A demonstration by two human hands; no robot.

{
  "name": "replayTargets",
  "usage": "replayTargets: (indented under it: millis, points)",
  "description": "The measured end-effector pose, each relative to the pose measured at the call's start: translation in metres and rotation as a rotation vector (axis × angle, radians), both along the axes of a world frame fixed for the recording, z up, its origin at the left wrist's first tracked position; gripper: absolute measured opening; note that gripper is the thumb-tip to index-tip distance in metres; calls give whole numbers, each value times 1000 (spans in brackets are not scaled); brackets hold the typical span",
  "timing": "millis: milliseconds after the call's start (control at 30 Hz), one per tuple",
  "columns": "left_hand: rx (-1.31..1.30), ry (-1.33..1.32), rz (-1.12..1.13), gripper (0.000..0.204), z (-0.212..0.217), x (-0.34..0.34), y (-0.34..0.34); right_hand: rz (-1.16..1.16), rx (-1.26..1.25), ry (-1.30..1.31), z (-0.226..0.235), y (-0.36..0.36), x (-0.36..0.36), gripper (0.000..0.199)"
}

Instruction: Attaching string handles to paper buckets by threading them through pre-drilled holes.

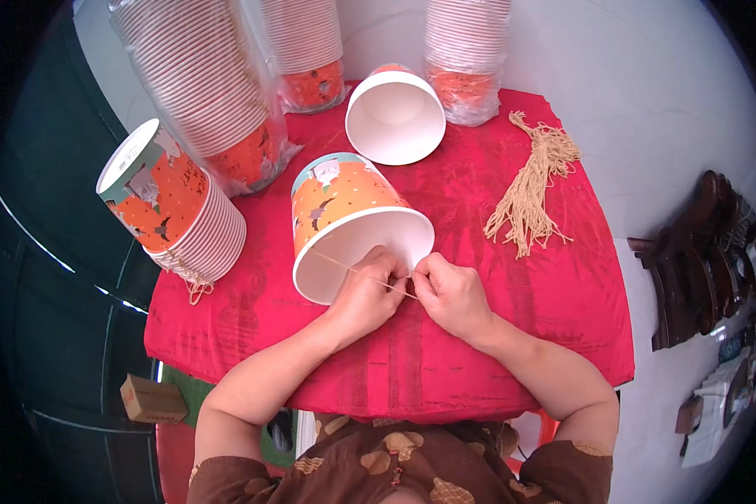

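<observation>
An orange paper bucket (344,206) with a white inside lies on its side on the red cloth (479,311), its mouth toward me. My left hand (368,294) rests at the bucket's rim and pinches a thin tan string (353,270) that runs across the opening. My right hand (450,292) sits just beside it, fingers closed on the same string at the rim's near edge. The string's end between the two hands is hidden by my fingers.
A bundle of tan strings (533,185) lies at the right of the cloth. Another white-lined bucket (395,116) lies behind. A finished nested stack (172,206) lies at left, and wrapped stacks of buckets (202,84) stand at the back. Dark wooden objects (701,252) sit on the floor at right.
</observation>
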State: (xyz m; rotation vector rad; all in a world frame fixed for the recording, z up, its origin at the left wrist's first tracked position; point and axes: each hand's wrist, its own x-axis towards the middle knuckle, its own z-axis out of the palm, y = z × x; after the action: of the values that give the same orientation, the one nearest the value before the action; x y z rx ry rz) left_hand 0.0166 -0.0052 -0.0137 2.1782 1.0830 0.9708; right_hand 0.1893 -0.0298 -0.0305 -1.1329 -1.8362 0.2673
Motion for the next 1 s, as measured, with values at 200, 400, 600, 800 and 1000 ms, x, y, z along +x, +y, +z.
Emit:
replayTargets:
  millis: [200,400,600,800,1000]
  points:
    - [-53,-17,7,9,3,1,-3,19,49,-70,7,-2,-1,13]
    - [-67,-3,19,9,6,0,-4,19,107,-165,6,0,0,9]
    - [-71,-55,26,6,1,-1,0,50,142,-190,7,-1,2,7]
    - [-58,-54,21,6,1,-2,0,73,148,-215,6,0,3,7]
    - [-82,-60,18,6,6,0,-2,114,-151,70,6,-2,2,6]
